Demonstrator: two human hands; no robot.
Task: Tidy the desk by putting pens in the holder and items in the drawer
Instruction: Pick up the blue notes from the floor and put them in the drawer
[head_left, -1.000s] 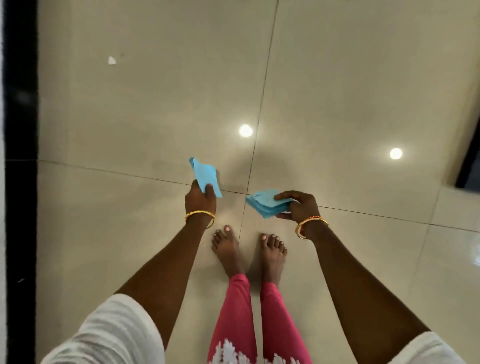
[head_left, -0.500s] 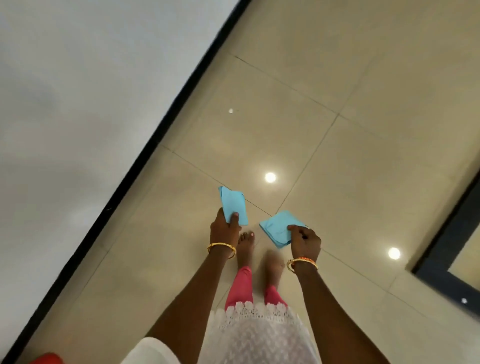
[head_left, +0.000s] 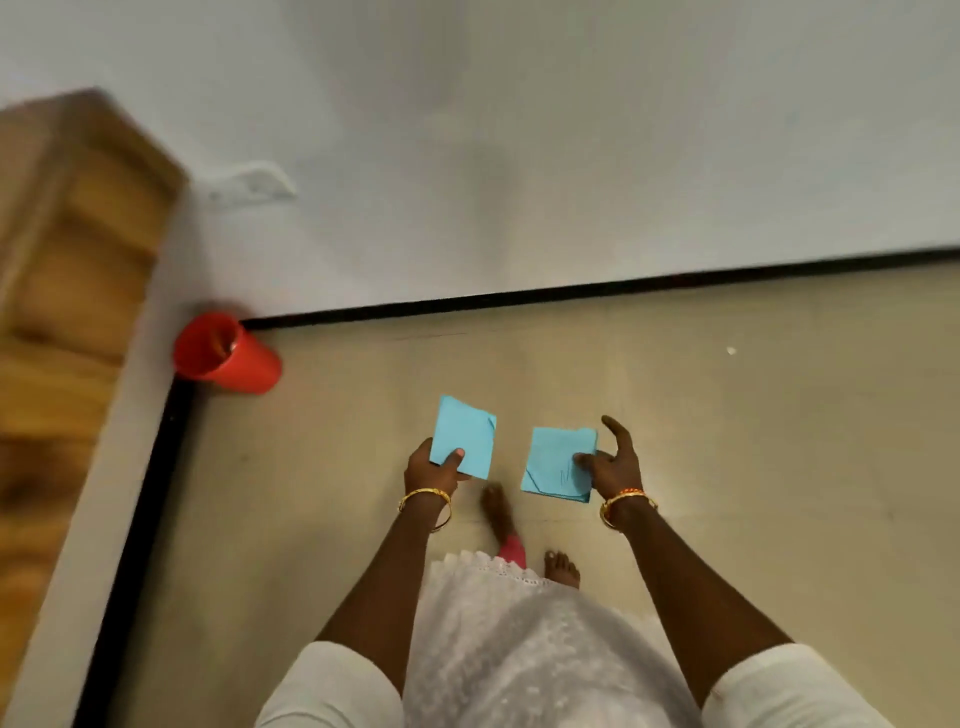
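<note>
I am standing on a beige tiled floor and looking down at my hands. My left hand grips a small stack of light blue paper notes by its lower edge. My right hand holds a second stack of light blue notes with the thumb on top and the index finger raised; faint pen marks show on its top sheet. A red cup stands on the floor in the corner at the left, with something thin inside it. No desk or drawer is clearly in view.
A wooden door or cabinet fills the left edge, blurred. A white wall with a black skirting strip runs across ahead. A wall socket plate sits low on the wall. My bare feet are below my hands.
My view has swung round: the wall now lies ahead, and the red cup and wooden door have come into sight at the left. Both hands still hold their blue notes.
</note>
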